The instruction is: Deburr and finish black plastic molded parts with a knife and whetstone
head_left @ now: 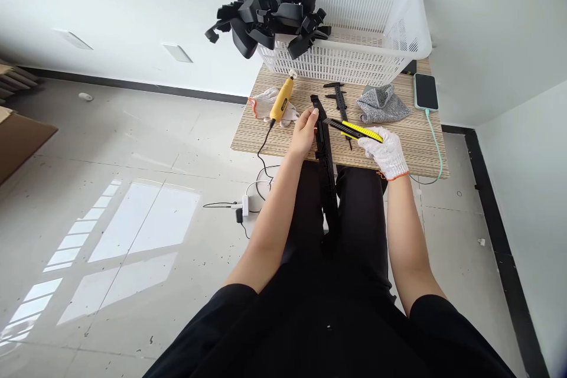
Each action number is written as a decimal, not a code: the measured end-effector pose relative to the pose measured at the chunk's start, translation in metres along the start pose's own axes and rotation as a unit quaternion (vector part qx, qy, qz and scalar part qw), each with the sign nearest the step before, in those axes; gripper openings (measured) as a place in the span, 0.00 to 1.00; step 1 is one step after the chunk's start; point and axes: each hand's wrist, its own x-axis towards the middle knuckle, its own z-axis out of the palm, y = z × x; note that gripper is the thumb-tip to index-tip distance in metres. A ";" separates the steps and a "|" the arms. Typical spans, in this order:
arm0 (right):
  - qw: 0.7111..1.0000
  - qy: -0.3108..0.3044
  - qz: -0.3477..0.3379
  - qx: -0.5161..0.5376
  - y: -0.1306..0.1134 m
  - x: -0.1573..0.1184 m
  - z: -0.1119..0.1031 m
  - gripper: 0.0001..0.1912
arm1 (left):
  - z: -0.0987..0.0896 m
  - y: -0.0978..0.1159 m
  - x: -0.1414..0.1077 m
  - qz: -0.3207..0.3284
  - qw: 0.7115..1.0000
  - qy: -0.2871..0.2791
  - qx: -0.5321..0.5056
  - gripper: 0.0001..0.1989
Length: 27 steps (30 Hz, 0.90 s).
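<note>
Blade Meets Black Plastic at the Worktable

A long black part (325,159) slants from the tabletop (245,137) down between the knees, its upper end pinched in the nearly closed, bare left hand (303,137). From 4 o'clock, the gloved right hand (386,152), closed round a yellow cutter (361,131), brings the blade to it; contact cannot be told. Trimming appears in hand; the next move calls for a steady part and fingertips clear of the edge. A yellow rotary tool (282,100) lies at 9 o'clock, a caliper (340,103) at 3, a white basket (416,18) at 1.
</note>
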 end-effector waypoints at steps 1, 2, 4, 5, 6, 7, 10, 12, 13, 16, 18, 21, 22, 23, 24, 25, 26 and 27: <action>1.000 -0.014 0.004 -0.001 0.000 0.000 0.000 0.19 | 0.000 0.000 0.000 0.001 1.000 0.000 -0.006 0.20; 1.000 -0.024 0.006 -0.005 0.000 0.000 0.000 0.19 | 0.000 0.000 0.000 0.001 1.000 -0.001 -0.011 0.20; 1.000 -0.011 -0.002 -0.014 -0.001 -0.001 0.001 0.19 | 0.000 0.000 0.000 -0.004 1.000 -0.006 -0.020 0.19; 1.000 0.004 -0.007 -0.013 -0.001 -0.002 0.001 0.19 | -0.001 0.000 0.000 -0.007 1.000 -0.008 -0.024 0.19; 1.000 0.012 -0.009 -0.011 -0.001 -0.002 0.001 0.19 | -0.001 0.000 0.000 -0.010 1.000 -0.008 -0.025 0.18; 1.000 0.008 -0.007 -0.010 -0.001 -0.002 0.001 0.19 | 0.000 0.000 0.000 -0.012 1.000 -0.008 -0.026 0.18; 1.000 -0.022 0.006 -0.020 -0.002 -0.003 0.001 0.21 | 0.000 0.000 0.000 -0.007 1.000 -0.004 -0.026 0.19; 1.000 0.001 -0.005 -0.025 -0.003 -0.003 0.002 0.20 | 0.000 0.000 0.000 -0.006 1.000 -0.003 -0.022 0.19; 1.000 0.011 -0.010 -0.023 -0.003 -0.003 0.002 0.20 | 0.000 0.000 0.000 -0.007 1.000 -0.003 -0.018 0.19; 1.000 -0.014 -0.001 -0.020 -0.004 -0.003 0.002 0.20 | 0.000 0.002 -0.001 -0.005 1.000 0.000 -0.010 0.21; 1.000 -0.015 0.002 -0.022 -0.005 -0.003 0.002 0.20 | 0.001 0.003 -0.001 -0.005 1.000 -0.002 -0.008 0.21; 1.000 0.001 -0.004 -0.015 -0.004 -0.003 0.001 0.19 | 0.001 0.003 -0.001 -0.006 1.000 -0.005 -0.005 0.21; 1.000 -0.007 -0.002 -0.016 -0.004 -0.003 0.001 0.20 | 0.001 0.003 -0.001 -0.006 1.000 -0.004 -0.007 0.21; 1.000 -0.016 0.001 -0.019 -0.003 -0.003 0.001 0.20 | 0.001 0.003 -0.001 -0.004 1.000 -0.003 -0.012 0.21; 1.000 -0.015 0.002 -0.023 -0.003 -0.003 0.001 0.20 | 0.001 0.002 -0.001 -0.002 1.000 -0.004 -0.017 0.21; 1.000 -0.004 -0.001 -0.027 -0.003 -0.002 0.002 0.20 | 0.001 0.002 -0.001 -0.002 1.000 -0.005 -0.022 0.21; 1.000 0.014 -0.006 -0.027 -0.002 -0.003 0.002 0.20 | 0.001 0.002 -0.001 -0.004 1.000 -0.007 -0.025 0.21; 0.999 0.028 -0.010 -0.023 -0.002 -0.003 0.002 0.20 | 0.000 0.002 -0.001 -0.005 1.000 -0.009 -0.026 0.21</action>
